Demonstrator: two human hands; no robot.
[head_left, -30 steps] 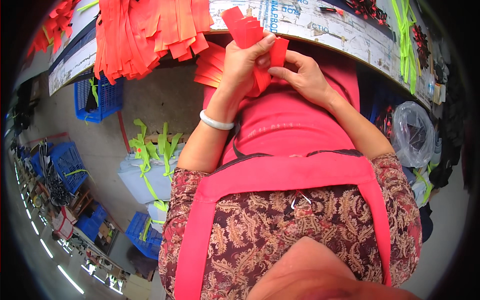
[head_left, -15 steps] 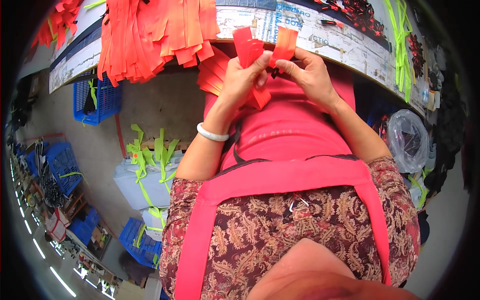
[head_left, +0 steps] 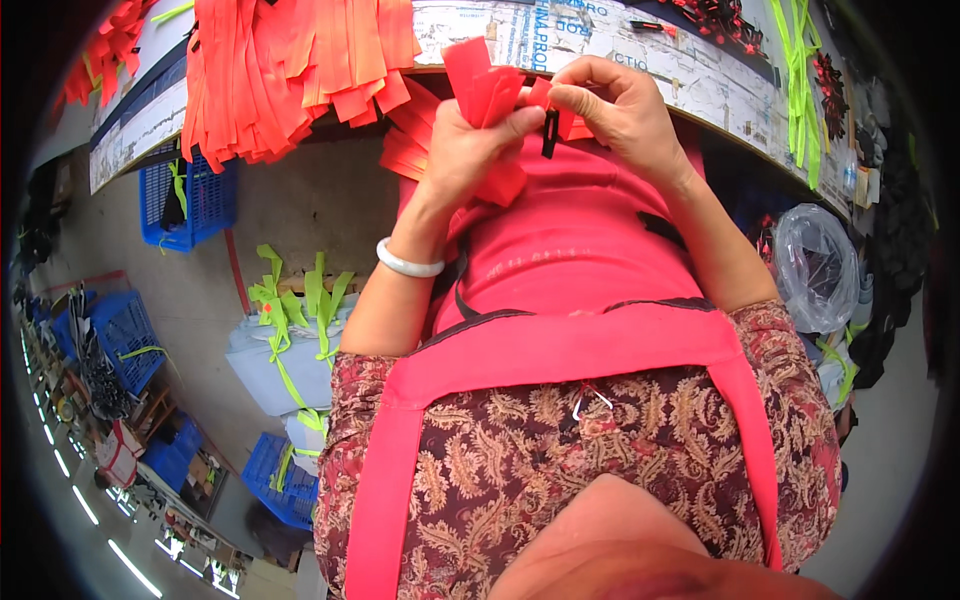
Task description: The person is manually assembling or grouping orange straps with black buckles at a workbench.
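My left hand is closed round a bundle of orange-red fabric strips, their ends sticking up past the thumb and more hanging below the fist. Just to the right, my right hand pinches a short orange-red strip between thumb and fingertips. A small black clip-like piece hangs from this strip between the two hands; its exact kind is unclear. Both hands are in front of the red apron, at the near edge of the table.
Many orange-red strips drape over the edge of the paper-covered table at left. Black-and-red pieces and yellow-green strips lie at right. A blue crate stands on the floor; a clear plastic bag is at right.
The orange-red strip at my right fingers no longer stands up as a broad loop. The black piece has come into plain view, hanging below it. Both hands stay close together.
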